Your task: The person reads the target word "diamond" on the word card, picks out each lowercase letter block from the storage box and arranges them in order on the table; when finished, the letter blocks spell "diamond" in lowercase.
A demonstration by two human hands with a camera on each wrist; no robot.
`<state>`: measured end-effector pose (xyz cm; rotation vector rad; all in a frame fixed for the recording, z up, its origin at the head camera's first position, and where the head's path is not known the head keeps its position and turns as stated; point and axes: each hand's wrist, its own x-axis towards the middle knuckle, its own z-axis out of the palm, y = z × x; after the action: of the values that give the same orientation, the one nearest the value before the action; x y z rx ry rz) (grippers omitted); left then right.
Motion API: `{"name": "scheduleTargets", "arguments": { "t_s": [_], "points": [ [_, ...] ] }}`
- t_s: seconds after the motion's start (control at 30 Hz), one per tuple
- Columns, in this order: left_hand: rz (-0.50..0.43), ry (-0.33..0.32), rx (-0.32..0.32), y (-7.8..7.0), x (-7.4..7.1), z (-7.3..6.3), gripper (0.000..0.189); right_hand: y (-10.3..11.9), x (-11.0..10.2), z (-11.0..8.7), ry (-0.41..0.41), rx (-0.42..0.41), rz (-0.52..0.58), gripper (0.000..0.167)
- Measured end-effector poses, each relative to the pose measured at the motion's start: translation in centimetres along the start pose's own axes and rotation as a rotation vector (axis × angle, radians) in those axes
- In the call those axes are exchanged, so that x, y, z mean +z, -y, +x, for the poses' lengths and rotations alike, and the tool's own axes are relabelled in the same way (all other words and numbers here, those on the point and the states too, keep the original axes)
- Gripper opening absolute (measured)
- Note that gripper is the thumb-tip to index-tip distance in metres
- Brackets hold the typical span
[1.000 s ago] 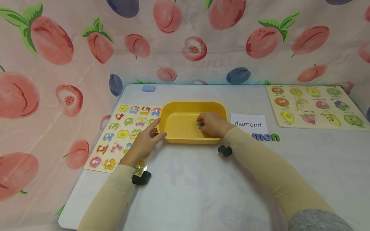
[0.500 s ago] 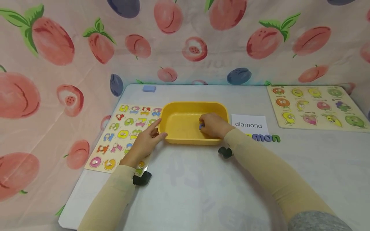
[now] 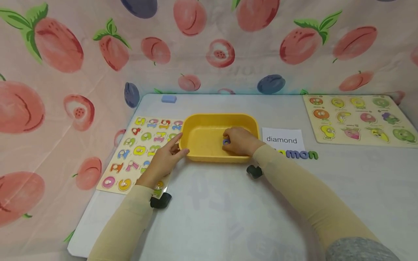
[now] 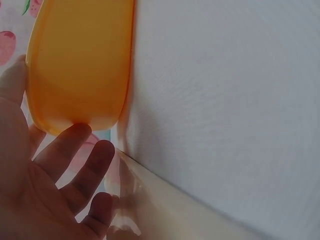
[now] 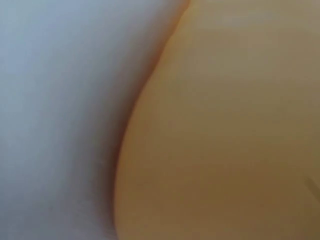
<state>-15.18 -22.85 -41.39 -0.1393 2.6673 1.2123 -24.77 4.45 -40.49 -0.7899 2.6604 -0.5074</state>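
A yellow tray (image 3: 199, 141) stands on the white table. My left hand (image 3: 163, 161) touches its left end, fingers spread and fairly straight, with the thumb at the near corner. In the left wrist view, several fingertips (image 4: 80, 131) lie against the tray's rounded end (image 4: 80, 60). My right hand (image 3: 241, 141) reaches inside the right half of the tray. Its thumb and fingers pinch a small blue-purple letter (image 3: 226, 141), mostly covered, so which letter cannot be read. The right wrist view shows only the blurred tray wall (image 5: 215, 125), not the hand.
A white card (image 3: 282, 138) reading "diamond" lies right of the tray, above colored letters (image 3: 302, 154) showing "mon"; my right sleeve covers those further left. A number puzzle board (image 3: 130, 156) lies left, a fruit puzzle board (image 3: 362, 119) far right, a blue block (image 3: 168, 99) behind.
The right hand stays in the tray and shifts slightly, and the blue-purple letter turns a little between its fingers. The left hand and tray keep their places.
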Motion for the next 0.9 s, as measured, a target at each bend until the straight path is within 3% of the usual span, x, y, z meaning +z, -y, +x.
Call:
{"name": "scheduleTargets", "arguments": {
  "t_s": [0.2, 0.47, 0.9],
  "points": [
    [0.004, -0.005, -0.002, -0.02, -0.05, 0.10, 0.073, 0.15, -0.15, 0.00, -0.006, -0.054, -0.017, 0.041],
    [0.009, -0.005, -0.001, -0.06, 0.03, 0.12, 0.073, 0.11, -0.21, -0.24, -0.015, 0.036, -0.013, 0.047],
    [0.007, -0.006, 0.003, 0.15, 0.07, 0.10, 0.073, 0.54, -0.63, -0.41, -0.042, 0.008, 0.086, 0.042]
  ]
}}
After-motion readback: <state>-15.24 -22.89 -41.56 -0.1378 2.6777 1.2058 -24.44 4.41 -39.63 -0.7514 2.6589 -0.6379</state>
